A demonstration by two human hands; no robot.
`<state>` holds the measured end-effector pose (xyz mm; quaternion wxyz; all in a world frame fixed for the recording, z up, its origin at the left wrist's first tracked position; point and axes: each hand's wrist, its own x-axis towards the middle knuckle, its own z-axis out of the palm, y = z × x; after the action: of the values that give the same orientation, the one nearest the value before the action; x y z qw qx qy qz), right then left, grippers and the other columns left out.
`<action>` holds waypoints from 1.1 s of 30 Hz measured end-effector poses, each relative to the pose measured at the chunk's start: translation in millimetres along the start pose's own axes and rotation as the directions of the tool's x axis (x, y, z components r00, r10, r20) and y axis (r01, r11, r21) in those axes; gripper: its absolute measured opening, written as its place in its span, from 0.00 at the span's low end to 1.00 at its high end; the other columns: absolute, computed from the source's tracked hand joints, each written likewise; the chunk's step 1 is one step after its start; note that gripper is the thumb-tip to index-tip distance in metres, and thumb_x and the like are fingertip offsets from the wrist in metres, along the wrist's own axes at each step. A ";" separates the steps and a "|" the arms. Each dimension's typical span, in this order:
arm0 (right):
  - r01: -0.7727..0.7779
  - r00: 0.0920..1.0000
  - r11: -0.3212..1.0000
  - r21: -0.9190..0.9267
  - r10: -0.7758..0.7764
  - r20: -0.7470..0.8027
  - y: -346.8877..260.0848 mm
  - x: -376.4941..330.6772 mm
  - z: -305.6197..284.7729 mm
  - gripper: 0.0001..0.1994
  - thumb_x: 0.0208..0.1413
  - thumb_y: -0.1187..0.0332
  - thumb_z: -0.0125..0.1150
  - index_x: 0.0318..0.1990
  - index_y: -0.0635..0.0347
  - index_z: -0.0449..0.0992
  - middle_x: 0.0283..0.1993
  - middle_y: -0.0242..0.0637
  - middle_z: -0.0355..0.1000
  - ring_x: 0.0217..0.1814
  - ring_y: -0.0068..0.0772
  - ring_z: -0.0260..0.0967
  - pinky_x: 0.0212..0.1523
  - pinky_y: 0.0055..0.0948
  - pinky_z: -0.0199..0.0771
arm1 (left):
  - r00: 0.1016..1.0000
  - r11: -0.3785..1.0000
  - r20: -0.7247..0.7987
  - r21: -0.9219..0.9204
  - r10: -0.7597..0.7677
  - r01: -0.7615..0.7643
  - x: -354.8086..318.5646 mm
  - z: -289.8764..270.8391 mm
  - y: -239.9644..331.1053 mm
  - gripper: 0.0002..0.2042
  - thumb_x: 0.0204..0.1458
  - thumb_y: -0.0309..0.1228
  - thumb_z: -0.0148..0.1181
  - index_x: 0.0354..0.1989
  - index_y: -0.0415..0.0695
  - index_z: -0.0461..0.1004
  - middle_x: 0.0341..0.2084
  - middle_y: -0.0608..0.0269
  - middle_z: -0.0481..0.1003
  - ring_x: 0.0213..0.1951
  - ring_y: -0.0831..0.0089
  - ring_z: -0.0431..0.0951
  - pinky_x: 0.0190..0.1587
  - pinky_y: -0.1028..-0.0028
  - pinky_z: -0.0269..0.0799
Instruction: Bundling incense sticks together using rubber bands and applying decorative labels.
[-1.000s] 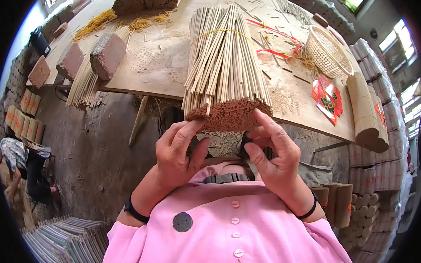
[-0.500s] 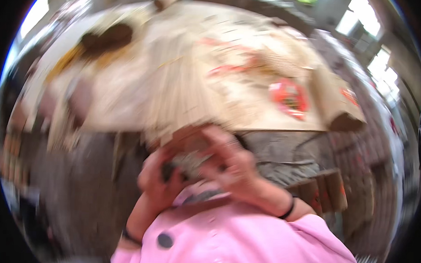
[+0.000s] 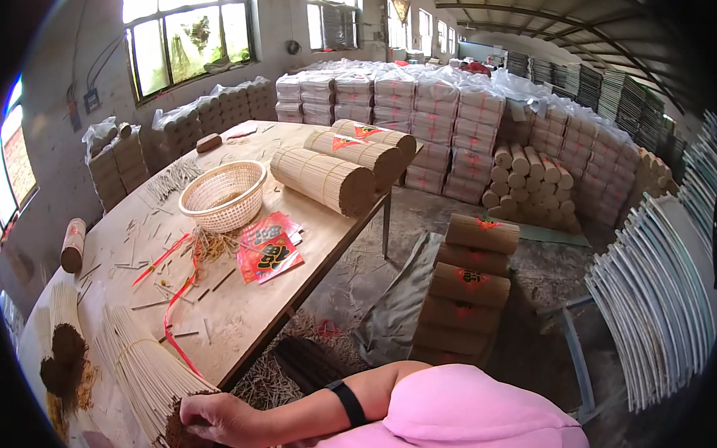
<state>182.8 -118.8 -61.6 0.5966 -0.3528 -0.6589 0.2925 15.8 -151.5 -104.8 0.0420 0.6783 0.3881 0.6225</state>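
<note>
At the lower left, my right hand (image 3: pixel 224 421) has its fingers curled against the near end of a bundle of thin pale sticks (image 3: pixel 136 366). The bundle lies on the table with a thin band round its middle, and its end face looks dark. My wrist carries a black band. A second stick bundle (image 3: pixel 64 320) lies to its left, with a dark end and yellowish shreds beside it. Beyond my hand, a red ribbon (image 3: pixel 169 328) trails over the tabletop. My left hand is out of view.
On the wooden table (image 3: pixel 125 224) stand a woven basket (image 3: pixel 224 196), red printed labels (image 3: pixel 269 248), scattered sticks and large rolled bundles (image 3: pixel 320 179). Stacked labelled bundles (image 3: pixel 463 295) stand on the floor to the right. A rack of curved panels (image 3: pixel 648 289) rises beyond.
The view has swung to the right and sharpened. Both hands were together before my chest; now only the right shows, at the bundle's end.
</note>
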 end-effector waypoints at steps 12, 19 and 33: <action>-0.039 0.649 0.999 0.034 -0.001 0.761 -31.8 -8.0 -28.2 0.13 0.44 0.63 0.66 0.40 0.52 0.80 0.36 0.40 0.78 0.40 0.47 0.76 0.38 0.40 0.75 | 0.967 0.954 0.253 0.287 0.012 -0.087 21.1 -12.0 13.9 0.08 0.53 0.23 0.61 0.41 0.38 0.78 0.36 0.52 0.79 0.41 0.56 0.79 0.46 0.63 0.75; -0.545 0.836 0.822 0.164 0.517 0.183 -26.9 -5.1 -74.8 0.11 0.57 0.77 0.63 0.48 0.64 0.75 0.36 0.29 0.75 0.34 0.15 0.70 0.32 0.17 0.73 | 0.934 0.932 0.116 -0.095 -0.339 0.350 0.2 -23.2 23.0 0.19 0.50 0.17 0.62 0.53 0.36 0.71 0.38 0.55 0.77 0.41 0.69 0.80 0.44 0.73 0.76; -0.456 0.856 0.865 0.210 0.363 0.368 -2.4 -13.5 -87.2 0.08 0.58 0.70 0.61 0.42 0.61 0.76 0.34 0.32 0.76 0.37 0.19 0.71 0.39 0.25 0.74 | 0.981 0.830 0.081 0.522 0.178 -0.194 11.1 6.5 21.0 0.19 0.59 0.30 0.61 0.54 0.31 0.71 0.40 0.46 0.78 0.37 0.59 0.81 0.38 0.67 0.80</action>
<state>269.6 -134.2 -57.3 0.4514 -0.3435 -0.6042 0.5596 30.5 -156.9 -85.9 -0.2010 0.7071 0.4755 0.4832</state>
